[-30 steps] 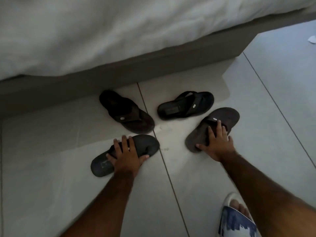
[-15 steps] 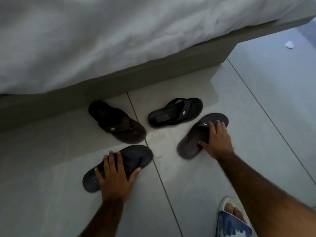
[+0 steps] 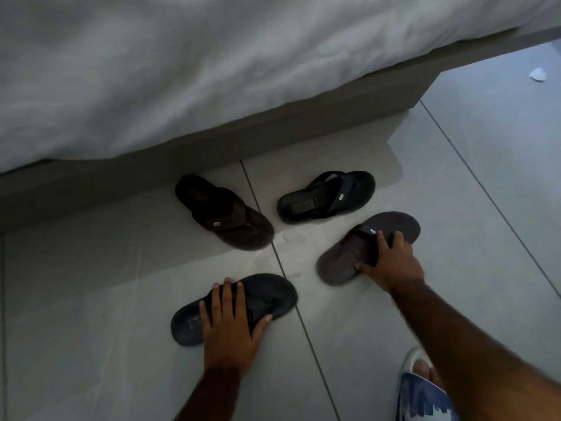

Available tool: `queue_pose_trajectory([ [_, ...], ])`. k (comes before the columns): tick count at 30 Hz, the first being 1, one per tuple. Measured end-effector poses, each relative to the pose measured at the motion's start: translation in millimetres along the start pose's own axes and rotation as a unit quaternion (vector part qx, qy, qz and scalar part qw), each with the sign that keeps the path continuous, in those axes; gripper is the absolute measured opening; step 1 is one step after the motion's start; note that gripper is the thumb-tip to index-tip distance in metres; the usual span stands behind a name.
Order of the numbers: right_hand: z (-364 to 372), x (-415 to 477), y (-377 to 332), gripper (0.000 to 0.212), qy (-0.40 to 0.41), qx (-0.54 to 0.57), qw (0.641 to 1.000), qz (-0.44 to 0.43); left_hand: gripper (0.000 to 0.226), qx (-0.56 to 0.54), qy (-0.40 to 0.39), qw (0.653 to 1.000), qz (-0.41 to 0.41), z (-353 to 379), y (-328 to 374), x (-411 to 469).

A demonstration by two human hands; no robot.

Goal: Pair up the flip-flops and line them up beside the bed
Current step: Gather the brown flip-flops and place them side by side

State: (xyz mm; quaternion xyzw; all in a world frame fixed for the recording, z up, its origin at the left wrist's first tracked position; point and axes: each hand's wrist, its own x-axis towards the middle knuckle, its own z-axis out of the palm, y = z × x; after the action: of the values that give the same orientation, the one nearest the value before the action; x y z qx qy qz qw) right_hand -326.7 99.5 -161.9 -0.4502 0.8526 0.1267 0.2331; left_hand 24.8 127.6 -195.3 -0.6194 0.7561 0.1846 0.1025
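Four flip-flops lie scattered on the tile floor beside the bed (image 3: 273, 129). A dark brown flip-flop (image 3: 223, 212) points away from the bed base, and a black flip-flop (image 3: 326, 197) lies to its right. My left hand (image 3: 230, 326) presses on a second black flip-flop (image 3: 273, 294), fingers spread across it and thumb hooked over its near edge. My right hand (image 3: 391, 262) grips a brown flip-flop (image 3: 340, 262) at its strap, thumb against the sole's near edge. Both held flip-flops rest on the floor.
A white duvet (image 3: 182, 71) hangs over the bed base. My foot in a white and blue slide (image 3: 422, 393) stands at the bottom right. A small white scrap (image 3: 537, 75) lies on the floor at the far right.
My left hand has shifted along the black flip-flop, and my right fingers have curled closer around the brown one's strap. The flip-flops have hardly moved.
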Motion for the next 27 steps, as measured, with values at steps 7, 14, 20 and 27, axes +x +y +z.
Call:
queue_pose_trajectory([
  [7, 12, -25, -31, 0.088, 0.016, 0.017, 1.000, -0.013, 0.095, -0.023, -0.013, 1.000, 0.008, -4, 0, -8],
  [14, 20, -24, -46, 0.054, 0.039, 0.019, 0.998, -0.053, 0.085, -0.038, 0.118, 0.992, -0.011, -67, 17, 107],
  [20, 12, -13, -49, 0.043, 0.010, -0.001, 0.995, -0.104, 0.075, -0.123, 0.001, 0.991, -0.059, -85, 7, 165],
  [27, 24, -26, -79, 0.032, 0.039, -0.002, 0.990, -0.135, 0.062, -0.092, 0.002, 0.995, -0.037, -85, -10, 170],
])
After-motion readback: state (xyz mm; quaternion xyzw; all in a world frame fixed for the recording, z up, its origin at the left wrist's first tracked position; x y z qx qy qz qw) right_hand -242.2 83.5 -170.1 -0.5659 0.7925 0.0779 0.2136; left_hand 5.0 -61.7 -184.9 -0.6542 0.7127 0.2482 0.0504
